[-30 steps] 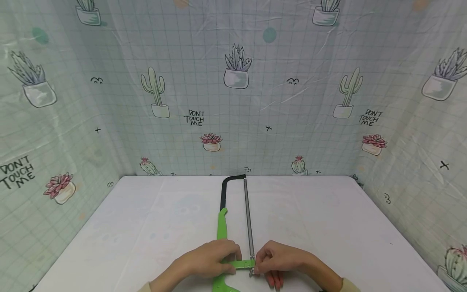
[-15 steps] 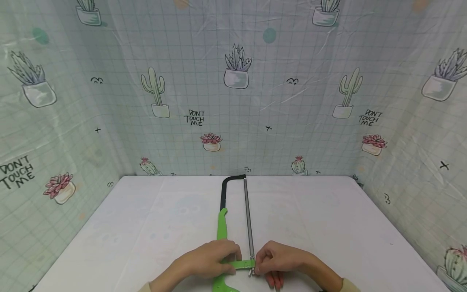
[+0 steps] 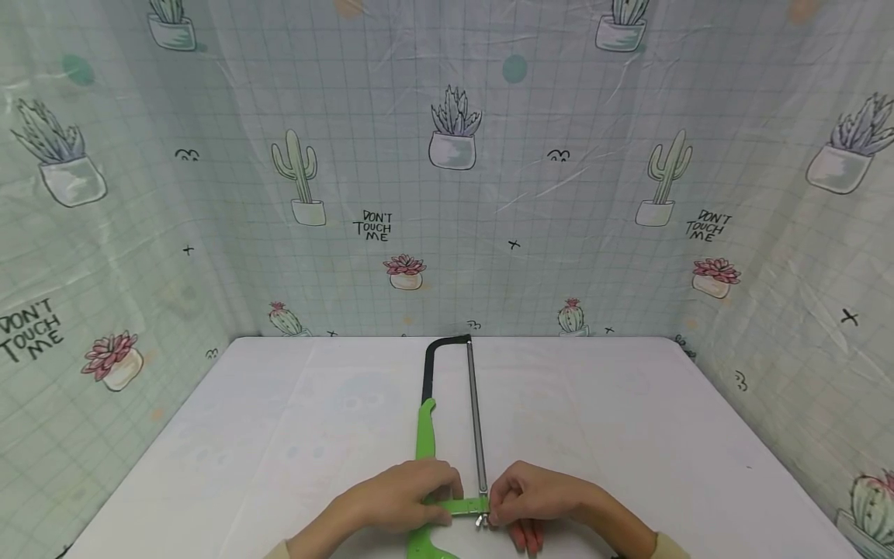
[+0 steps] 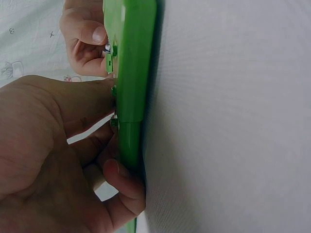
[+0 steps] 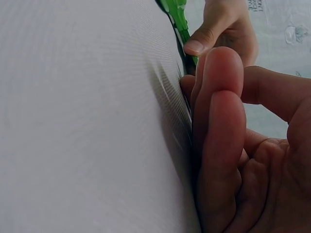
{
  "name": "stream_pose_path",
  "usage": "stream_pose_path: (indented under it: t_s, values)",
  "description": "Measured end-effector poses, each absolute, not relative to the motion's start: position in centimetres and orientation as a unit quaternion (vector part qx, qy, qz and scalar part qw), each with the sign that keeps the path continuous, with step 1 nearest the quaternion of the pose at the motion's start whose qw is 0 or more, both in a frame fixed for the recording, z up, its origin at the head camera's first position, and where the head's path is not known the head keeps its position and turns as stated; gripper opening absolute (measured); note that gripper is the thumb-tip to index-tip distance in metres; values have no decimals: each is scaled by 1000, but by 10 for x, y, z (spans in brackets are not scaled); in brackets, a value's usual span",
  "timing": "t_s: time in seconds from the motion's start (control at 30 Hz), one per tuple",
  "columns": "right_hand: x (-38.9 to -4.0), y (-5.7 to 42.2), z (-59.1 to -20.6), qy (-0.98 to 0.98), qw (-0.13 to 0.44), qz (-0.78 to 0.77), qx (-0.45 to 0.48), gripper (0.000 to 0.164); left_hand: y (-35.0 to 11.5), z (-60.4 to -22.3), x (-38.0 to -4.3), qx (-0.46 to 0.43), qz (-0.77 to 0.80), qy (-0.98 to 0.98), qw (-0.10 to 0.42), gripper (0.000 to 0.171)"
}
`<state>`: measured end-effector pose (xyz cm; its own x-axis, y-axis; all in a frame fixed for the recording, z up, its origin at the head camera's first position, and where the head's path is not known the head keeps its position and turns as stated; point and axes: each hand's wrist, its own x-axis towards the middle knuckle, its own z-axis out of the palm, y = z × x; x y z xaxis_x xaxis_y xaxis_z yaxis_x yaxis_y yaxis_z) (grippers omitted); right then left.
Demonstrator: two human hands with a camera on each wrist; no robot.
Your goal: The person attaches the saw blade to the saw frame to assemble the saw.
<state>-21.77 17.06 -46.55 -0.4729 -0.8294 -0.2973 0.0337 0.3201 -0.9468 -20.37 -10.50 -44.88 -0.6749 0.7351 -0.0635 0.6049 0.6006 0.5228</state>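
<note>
A hacksaw lies flat on the white table, its green handle frame (image 3: pixel 425 435) towards me and its black front bow (image 3: pixel 428 373) pointing away. The grey blade (image 3: pixel 476 411) runs along its right side. My left hand (image 3: pixel 408 495) grips the green frame where the crosspiece (image 3: pixel 464 506) branches off, thumb and fingers on either side of it. At the crosspiece's right end, my right hand (image 3: pixel 534 493) has thumb and index finger pinched at a small metal wing nut (image 3: pixel 482 522). Its other fingers (image 5: pixel 226 141) are curled beneath, against the table. The left palm hides part of the frame.
The white tabletop (image 3: pixel 335 404) stretches out on both sides of the saw. A cloth printed with cacti (image 3: pixel 447 202) hangs behind it and along both sides.
The wing nut has turned slightly, its wings sitting at a different angle beside my right fingertips. Both hands and the hacksaw stay in place.
</note>
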Motion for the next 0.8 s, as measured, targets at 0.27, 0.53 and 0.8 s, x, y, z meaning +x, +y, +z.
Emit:
stream_pose_path:
  t_s: [0.27,0.53,0.8]
  values:
    - [-219,171,-465,697,420,-508,-283,23,-104,-448,-205,376,240,884,143,16]
    - [-219,171,-465,693,427,-509,-280,19,-105,-449,-205,376,236,885,142,17]
    - [-220,170,-465,697,424,-508,-276,5,-106,-449,-205,376,234,885,141,17]
